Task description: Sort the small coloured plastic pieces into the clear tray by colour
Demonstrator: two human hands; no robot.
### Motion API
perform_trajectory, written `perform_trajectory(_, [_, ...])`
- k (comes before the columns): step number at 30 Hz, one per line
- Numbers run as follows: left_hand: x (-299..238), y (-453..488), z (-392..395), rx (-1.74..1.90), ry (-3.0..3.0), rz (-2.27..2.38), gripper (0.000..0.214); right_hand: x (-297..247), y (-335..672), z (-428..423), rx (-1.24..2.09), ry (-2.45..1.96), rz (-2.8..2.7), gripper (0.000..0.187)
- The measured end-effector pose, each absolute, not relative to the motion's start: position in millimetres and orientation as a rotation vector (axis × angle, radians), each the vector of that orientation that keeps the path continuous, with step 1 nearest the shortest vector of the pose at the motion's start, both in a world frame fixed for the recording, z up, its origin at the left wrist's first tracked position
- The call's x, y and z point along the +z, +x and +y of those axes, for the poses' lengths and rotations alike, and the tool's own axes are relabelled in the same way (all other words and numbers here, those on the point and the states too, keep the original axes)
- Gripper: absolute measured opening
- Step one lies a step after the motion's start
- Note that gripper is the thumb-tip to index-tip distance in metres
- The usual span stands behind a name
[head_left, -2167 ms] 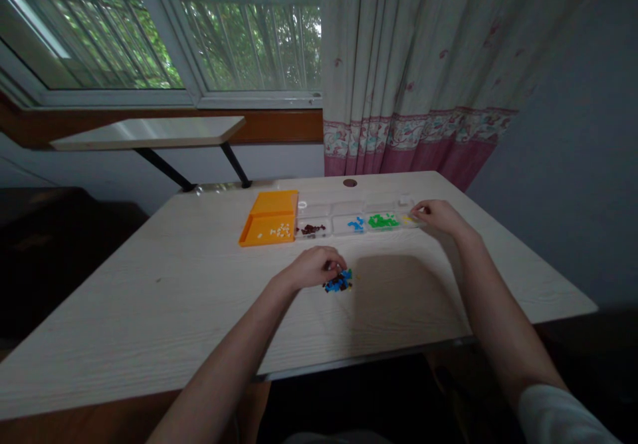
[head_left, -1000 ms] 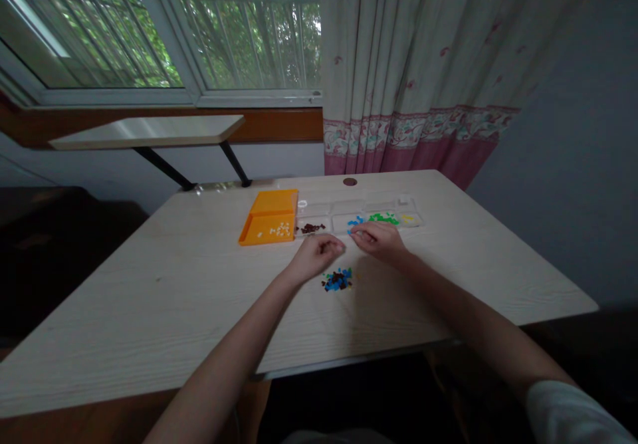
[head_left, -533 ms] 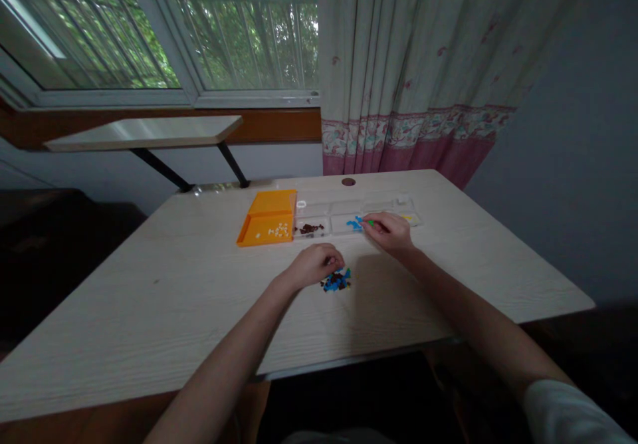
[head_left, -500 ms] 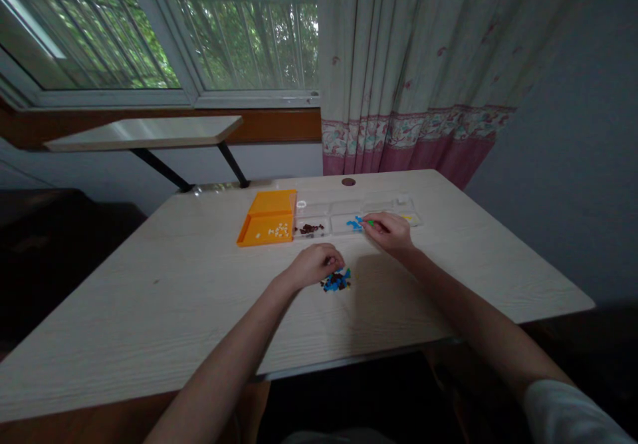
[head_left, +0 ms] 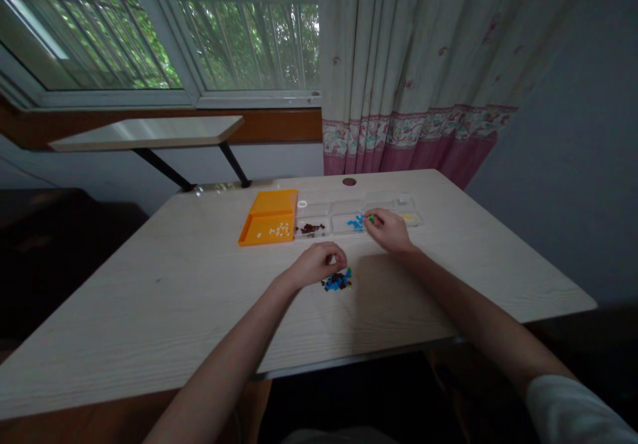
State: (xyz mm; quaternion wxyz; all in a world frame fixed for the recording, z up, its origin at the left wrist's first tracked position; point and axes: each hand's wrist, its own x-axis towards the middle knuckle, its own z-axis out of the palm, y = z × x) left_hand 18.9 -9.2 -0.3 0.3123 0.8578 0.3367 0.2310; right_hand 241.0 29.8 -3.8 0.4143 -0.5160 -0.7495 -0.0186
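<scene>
A small heap of blue and dark pieces point(head_left: 337, 280) lies on the pale wooden table point(head_left: 174, 298). My left hand point(head_left: 318, 264) rests curled on the heap's left edge, fingertips pinched on pieces too small to name. My right hand point(head_left: 390, 229) hovers over a clear compartment box point(head_left: 359, 218), fingers curled above the green pieces. Blue pieces point(head_left: 355, 222) and brown pieces point(head_left: 312, 228) fill other cells. A yellow cell point(head_left: 409, 218) shows beyond my right hand.
An orange tray point(head_left: 270, 226) with several white pieces sits left of the clear box. A cable hole point(head_left: 349, 181) marks the table's far edge. A shelf point(head_left: 149, 131), window and curtain point(head_left: 413, 65) stand behind. The table's right edge runs close to a grey wall.
My right hand went from the yellow cell at the far right to the heap, then back over the green cell. My left hand stayed by the heap, shifting only slightly.
</scene>
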Motion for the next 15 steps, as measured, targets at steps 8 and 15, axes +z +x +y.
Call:
perform_trajectory(8, [-3.3, 23.5, -6.0, 0.916, 1.814, 1.006, 0.023, -8.3, 238.9, 33.7, 0.044, -1.383, -1.933, 0.022])
perform_trajectory(15, [-2.1, 26.6, -0.5, 1.099, 1.459, 0.960, 0.021, -9.2, 217.6, 13.9, 0.113, -1.038, -2.216, 0.020])
